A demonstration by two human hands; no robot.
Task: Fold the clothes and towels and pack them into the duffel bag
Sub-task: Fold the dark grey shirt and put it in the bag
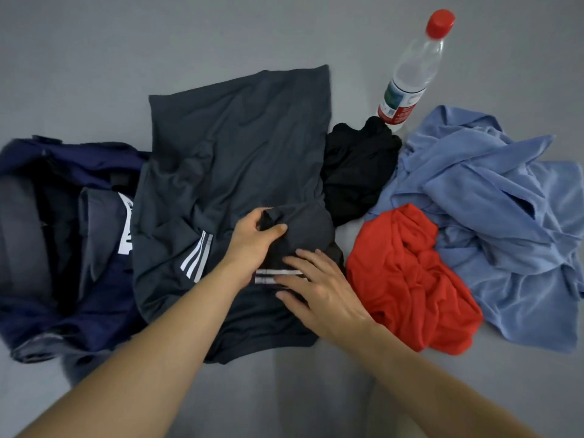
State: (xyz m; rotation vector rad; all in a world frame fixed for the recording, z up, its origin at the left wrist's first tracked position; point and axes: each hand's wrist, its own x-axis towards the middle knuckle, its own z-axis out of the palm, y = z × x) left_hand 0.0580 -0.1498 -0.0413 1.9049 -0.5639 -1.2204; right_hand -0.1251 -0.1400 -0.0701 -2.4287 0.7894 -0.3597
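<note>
We fold | left grip (pixel 252 245) pinches a fold of the grey shirt (pixel 237 137) | right grip (pixel 319 292) flat, pressing it | shirt's long axis runs away from us | duffel bag (pixel 88 162) against its left edge, nearer left grip

Bare left grip (pixel 252 241), bare right grip (pixel 322 295), left forearm (pixel 151 349) and right forearm (pixel 436 387) uncovered to the frame edge
</note>
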